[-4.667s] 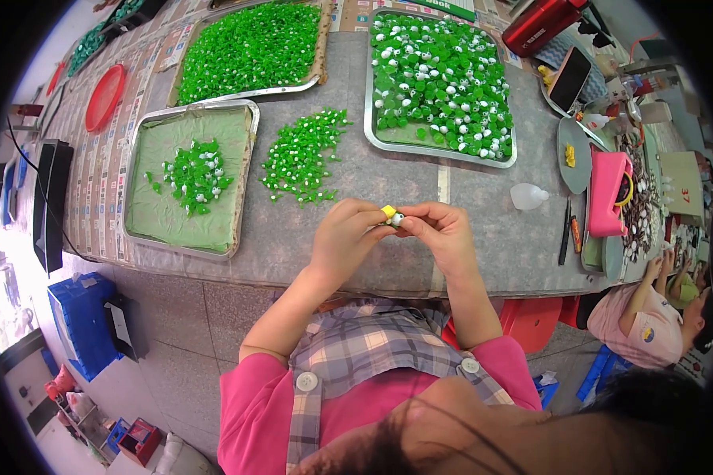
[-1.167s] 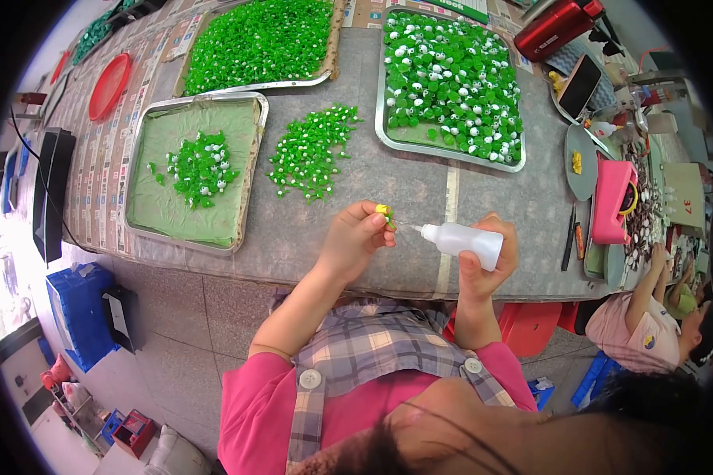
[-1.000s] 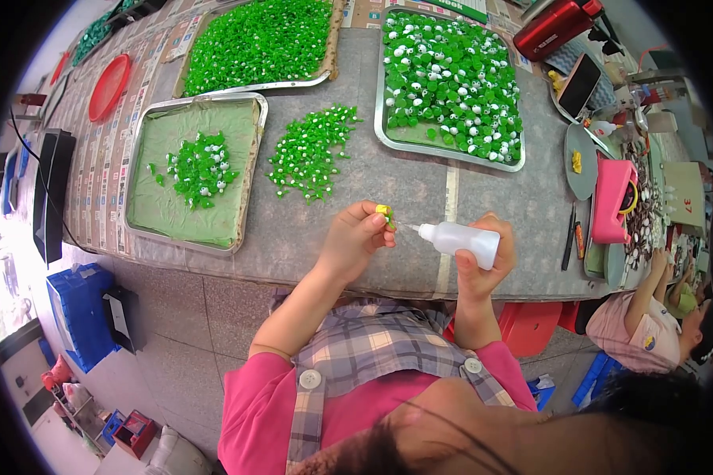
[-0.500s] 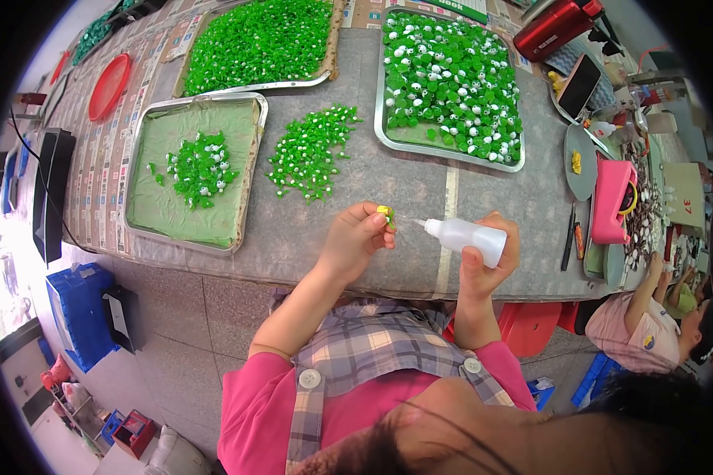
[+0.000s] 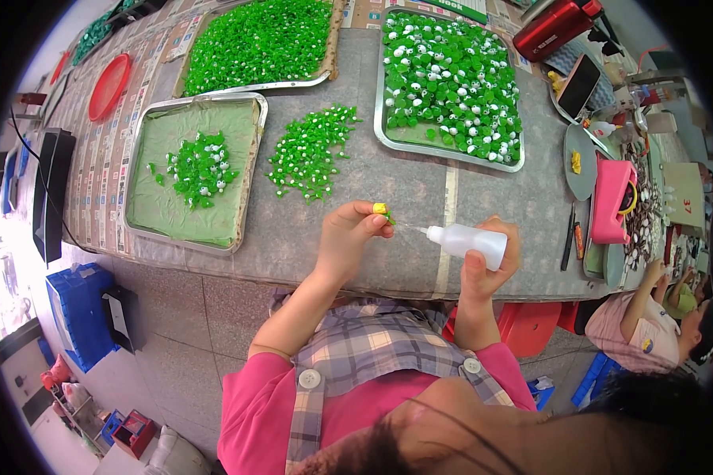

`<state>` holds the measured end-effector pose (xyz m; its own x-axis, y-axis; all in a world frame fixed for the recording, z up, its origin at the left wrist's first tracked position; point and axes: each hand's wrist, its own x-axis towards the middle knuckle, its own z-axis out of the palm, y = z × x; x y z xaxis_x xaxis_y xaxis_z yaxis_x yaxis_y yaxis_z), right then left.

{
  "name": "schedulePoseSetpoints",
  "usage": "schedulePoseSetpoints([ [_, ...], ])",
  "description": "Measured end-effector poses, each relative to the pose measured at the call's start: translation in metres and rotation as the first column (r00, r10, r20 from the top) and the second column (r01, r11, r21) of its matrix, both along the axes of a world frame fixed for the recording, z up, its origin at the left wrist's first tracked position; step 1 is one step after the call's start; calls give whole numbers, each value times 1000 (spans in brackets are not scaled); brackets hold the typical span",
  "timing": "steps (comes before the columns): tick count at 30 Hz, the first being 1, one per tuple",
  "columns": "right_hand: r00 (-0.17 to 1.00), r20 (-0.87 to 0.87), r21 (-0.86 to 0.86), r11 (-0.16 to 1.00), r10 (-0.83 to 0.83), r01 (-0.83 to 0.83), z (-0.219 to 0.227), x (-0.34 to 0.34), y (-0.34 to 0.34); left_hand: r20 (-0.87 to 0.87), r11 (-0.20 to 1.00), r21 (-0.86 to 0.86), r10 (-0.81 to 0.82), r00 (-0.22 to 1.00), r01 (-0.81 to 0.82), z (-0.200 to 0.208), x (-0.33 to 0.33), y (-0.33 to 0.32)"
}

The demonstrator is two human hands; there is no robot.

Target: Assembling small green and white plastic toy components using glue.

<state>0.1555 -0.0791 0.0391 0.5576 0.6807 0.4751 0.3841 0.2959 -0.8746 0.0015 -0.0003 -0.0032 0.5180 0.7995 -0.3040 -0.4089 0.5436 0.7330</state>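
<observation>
Left hand [image 5: 348, 237] fingers pinch a small green bead [image 5: 382, 210] above the bench [image 5: 420, 190]; right hand [image 5: 487, 257], wrapped around a squeeze bottle [image 5: 467, 240], has drawn its nozzle slightly back from the bead.

I see grey table [image 5: 420, 190], loose green pcs pile [image 5: 309, 150] mid-top. Left of pile: tray w/ green liner [image 5: 190, 170]. Right: tray of green/white pcs [image 5: 451, 87]. Behind: full green tray [image 5: 257, 39].
</observation>
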Motion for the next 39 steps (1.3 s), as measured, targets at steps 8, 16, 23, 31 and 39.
schedulePoseSetpoints([
  [8,999,-34,-61,998,27,-29,0,0,-1,-11,999,42,0,1000,0,-2,0,0],
  [16,965,-116,-27,972,-236,235,2,34,-8,-30,996,87,12,999,-9,-2,-1,0],
  [23,918,-237,-294,924,-319,245,-21,103,-20,-102,974,225,39,994,-15,0,-4,2],
  [31,889,97,-309,836,-447,454,-39,112,-33,-135,964,265,45,990,-8,5,-1,2],
  [39,880,475,-293,941,-8,167,13,62,44,-65,984,172,63,996,-51,0,-5,3],
])
